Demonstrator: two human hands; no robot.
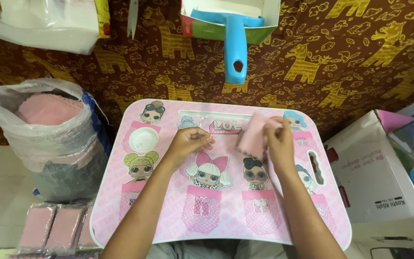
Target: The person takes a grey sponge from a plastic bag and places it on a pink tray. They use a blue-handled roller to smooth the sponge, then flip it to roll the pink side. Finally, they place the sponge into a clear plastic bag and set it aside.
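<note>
Both forearms cropped, right hand point(280, 140) half-hiding pink cloth point(252, 136)

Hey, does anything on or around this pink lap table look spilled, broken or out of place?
Nothing looks spilled or broken. The right hand holds a small pink cloth above the lap table; the left hand rests on it, fingers curled. One oddity: the cardboard box at right lies tipped, its print upside down.

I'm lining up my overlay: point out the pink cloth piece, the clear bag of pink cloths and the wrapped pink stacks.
pink cloth piece point(252, 139): head view, middle of the piece held by the right hand.
clear bag point(49, 144): head view, its plastic side.
wrapped pink stacks point(63, 228): head view, top of the middle stack.
</note>
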